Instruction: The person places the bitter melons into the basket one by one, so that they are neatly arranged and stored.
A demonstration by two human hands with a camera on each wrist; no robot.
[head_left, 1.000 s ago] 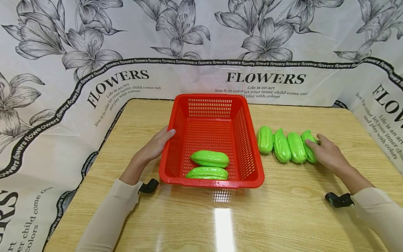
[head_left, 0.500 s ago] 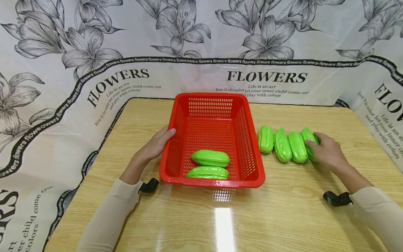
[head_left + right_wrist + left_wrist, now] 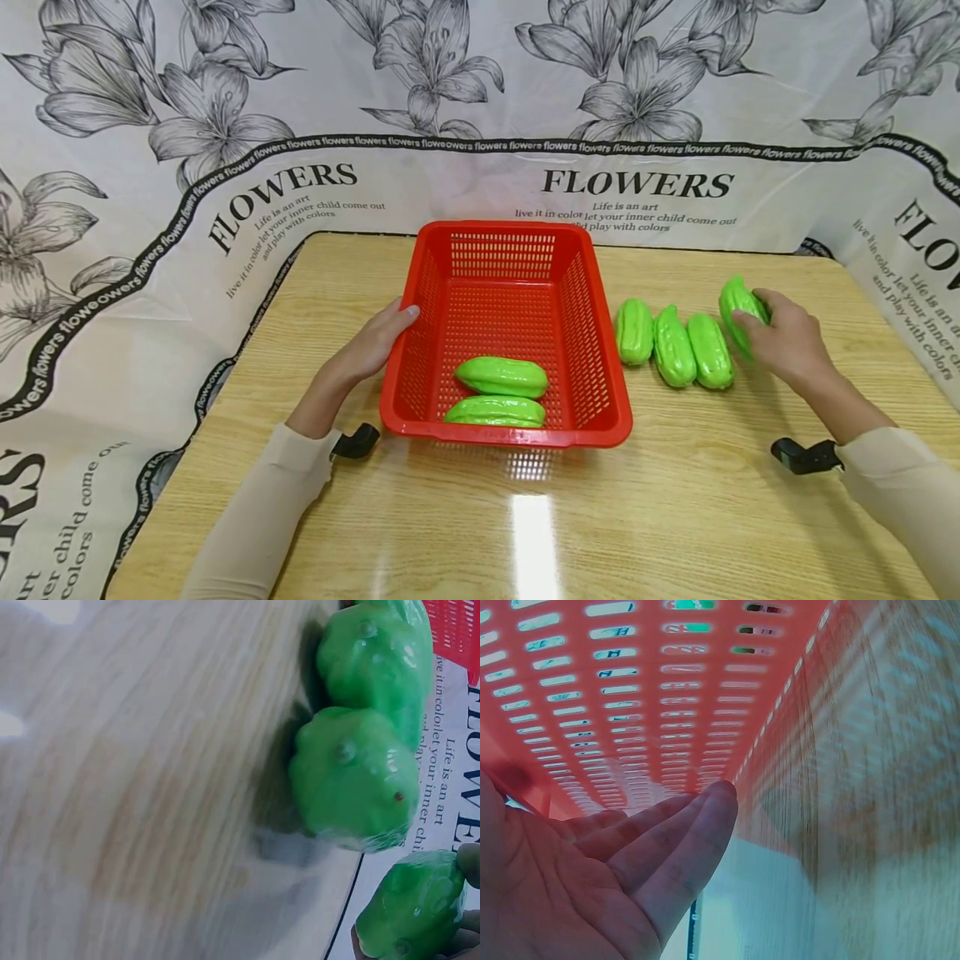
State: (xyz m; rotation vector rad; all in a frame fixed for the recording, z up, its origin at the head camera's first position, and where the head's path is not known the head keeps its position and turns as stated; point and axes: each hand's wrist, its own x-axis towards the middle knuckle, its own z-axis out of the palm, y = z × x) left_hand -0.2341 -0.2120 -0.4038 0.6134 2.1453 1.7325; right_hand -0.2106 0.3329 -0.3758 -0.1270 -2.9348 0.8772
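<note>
At the left wall of a red plastic basket (image 3: 498,325), my left hand (image 3: 375,337) grips the rim, thumb over the edge. In the left wrist view, the fingers (image 3: 682,855) lie along the outside of the perforated wall. My right hand (image 3: 791,337) holds a shiny green ribbed gourd (image 3: 741,308), raised above the table; the right wrist view shows this gourd (image 3: 412,907) between thumb and fingers. Left of it, three similar gourds (image 3: 673,346) lie in a row on the table. Inside the basket, two more gourds (image 3: 501,377) lie crosswise at the near end.
A light wood table (image 3: 465,517) carries everything. Behind it and at the sides hangs a white curtain (image 3: 480,187) printed with flowers and lettering. The basket stands between my arms, its right wall close to the nearest gourd in the row.
The right hand has lifted the rightmost gourd off the table and away from the row, up and slightly back. The left hand and basket have stayed put.
</note>
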